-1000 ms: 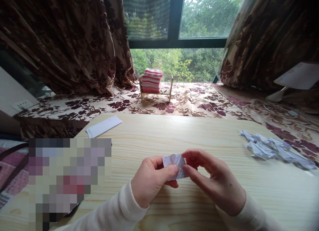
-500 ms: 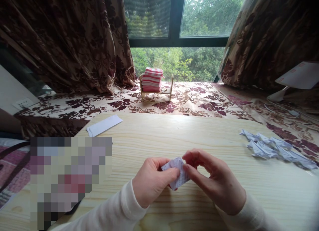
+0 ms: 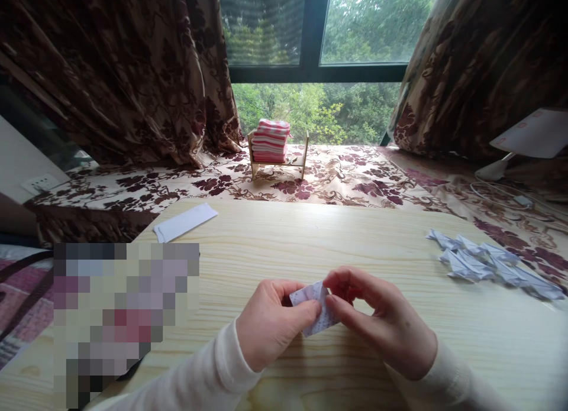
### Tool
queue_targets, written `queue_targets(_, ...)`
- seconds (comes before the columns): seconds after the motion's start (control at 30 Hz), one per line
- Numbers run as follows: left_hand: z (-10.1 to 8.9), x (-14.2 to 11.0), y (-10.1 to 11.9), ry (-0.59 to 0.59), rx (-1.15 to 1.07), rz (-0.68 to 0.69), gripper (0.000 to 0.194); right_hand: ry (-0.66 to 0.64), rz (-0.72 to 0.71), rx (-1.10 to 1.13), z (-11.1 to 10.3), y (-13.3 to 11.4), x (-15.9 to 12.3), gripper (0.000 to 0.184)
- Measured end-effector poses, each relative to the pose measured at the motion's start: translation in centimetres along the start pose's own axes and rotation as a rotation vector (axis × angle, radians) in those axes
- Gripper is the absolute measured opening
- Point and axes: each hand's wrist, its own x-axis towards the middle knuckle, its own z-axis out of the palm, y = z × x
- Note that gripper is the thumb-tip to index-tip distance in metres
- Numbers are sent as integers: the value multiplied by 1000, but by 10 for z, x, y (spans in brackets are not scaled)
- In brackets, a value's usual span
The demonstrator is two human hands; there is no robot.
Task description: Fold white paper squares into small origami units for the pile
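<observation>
A small folded piece of white paper [image 3: 318, 316] with rows of faint marks is held just above the wooden table [image 3: 275, 245]. My left hand [image 3: 273, 319] grips it from the left, thumb flat on top and fingers hidden beneath. At the paper's upper right edge, my right hand [image 3: 384, 319] has its thumb and index finger closed on the paper; the other fingers curl behind. Several folded white paper pieces [image 3: 470, 263] lie in two rows at the table's right. A long white paper strip [image 3: 185, 222] rests at the far left.
A blurred-out patch [image 3: 126, 316] covers the table's left side. Beyond the table, a small wooden rack [image 3: 298, 164] with stacked pink-striped cloths [image 3: 270, 142] stands on the patterned window seat. A white lamp [image 3: 532, 133] is at the right.
The paper has shifted very slightly in my fingers, its upper left face now looking flatter. Both hands stay in nearly the same place.
</observation>
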Motion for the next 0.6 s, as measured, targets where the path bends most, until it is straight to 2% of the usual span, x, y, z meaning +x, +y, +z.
queue_targets(0.6, 0, 0, 0, 32, 44, -3, 24, -40, 70, 43, -4, 0, 1, 10)
